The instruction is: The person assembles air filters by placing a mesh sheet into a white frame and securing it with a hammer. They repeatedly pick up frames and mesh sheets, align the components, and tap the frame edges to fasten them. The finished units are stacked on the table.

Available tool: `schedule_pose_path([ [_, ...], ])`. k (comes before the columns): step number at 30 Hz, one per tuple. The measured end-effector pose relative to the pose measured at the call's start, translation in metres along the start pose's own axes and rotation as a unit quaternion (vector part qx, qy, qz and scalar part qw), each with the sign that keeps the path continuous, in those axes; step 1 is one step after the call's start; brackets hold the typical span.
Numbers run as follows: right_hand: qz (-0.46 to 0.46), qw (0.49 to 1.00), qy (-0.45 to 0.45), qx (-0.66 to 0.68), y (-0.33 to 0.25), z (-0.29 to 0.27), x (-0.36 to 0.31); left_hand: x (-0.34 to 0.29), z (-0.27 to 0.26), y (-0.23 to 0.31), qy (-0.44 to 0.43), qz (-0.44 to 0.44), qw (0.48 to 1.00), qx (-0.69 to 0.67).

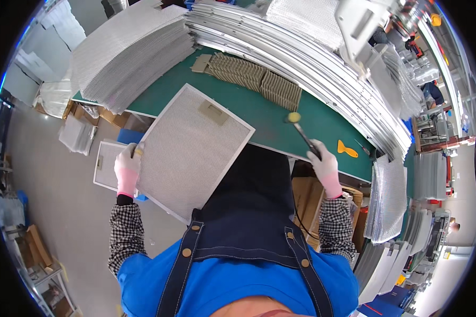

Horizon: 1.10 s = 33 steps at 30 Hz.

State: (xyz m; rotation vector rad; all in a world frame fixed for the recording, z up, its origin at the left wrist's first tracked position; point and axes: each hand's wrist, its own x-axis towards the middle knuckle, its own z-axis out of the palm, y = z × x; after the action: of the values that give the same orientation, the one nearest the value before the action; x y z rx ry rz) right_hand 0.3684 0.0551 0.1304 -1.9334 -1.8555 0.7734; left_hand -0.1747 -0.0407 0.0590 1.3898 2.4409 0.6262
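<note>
My left hand (128, 162), in a white and pink glove, is closed on the left edge of a framed metal mesh panel (190, 153). The panel is held tilted, its far part over the green table; a small tan plate sits near its upper right corner. In my gloved right hand (322, 161) is a mallet (303, 134) with a dark handle and a yellowish round head, gripped by the handle. The head is over the table, close to a row of tan plates (248, 76). An orange scraper (347, 149) lies just right of my right hand.
Tall stacks of mesh sheets (127, 53) stand at the back left, and long metal frame strips (291, 47) curve along the table's (269, 124) far side. More mesh sheets (387, 201) stand at right. Another framed panel (106, 165) is below my left hand; cardboard boxes (307, 203) sit under the table.
</note>
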Motion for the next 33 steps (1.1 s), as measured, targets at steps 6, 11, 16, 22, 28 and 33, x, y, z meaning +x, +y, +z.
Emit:
schedule_pose_path([
  [6,-0.225,0.971,0.053,-0.066,-0.024,0.044,0.0,0.006,0.003,-0.01,-0.004,0.001,0.998,0.062],
  [11,-0.192,0.959,-0.014,-0.208,-0.027,0.056,0.014,0.003,-0.001,0.001,-0.024,-0.021,0.998,0.053],
  [16,-0.297,0.942,0.083,-0.128,-0.043,0.066,0.029,0.002,0.01,-0.021,-0.021,0.002,1.0,0.016],
  [22,-0.333,0.937,0.027,-0.103,-0.139,0.118,0.086,0.001,0.002,-0.003,-0.013,0.013,0.999,0.029],
  [28,-0.329,0.929,-0.035,-0.163,-0.173,0.169,0.132,0.002,-0.008,0.009,-0.03,-0.014,0.999,0.042],
  [33,-0.205,0.977,-0.04,0.035,-0.134,0.108,0.114,0.004,0.009,-0.017,-0.008,-0.019,0.991,-0.129],
])
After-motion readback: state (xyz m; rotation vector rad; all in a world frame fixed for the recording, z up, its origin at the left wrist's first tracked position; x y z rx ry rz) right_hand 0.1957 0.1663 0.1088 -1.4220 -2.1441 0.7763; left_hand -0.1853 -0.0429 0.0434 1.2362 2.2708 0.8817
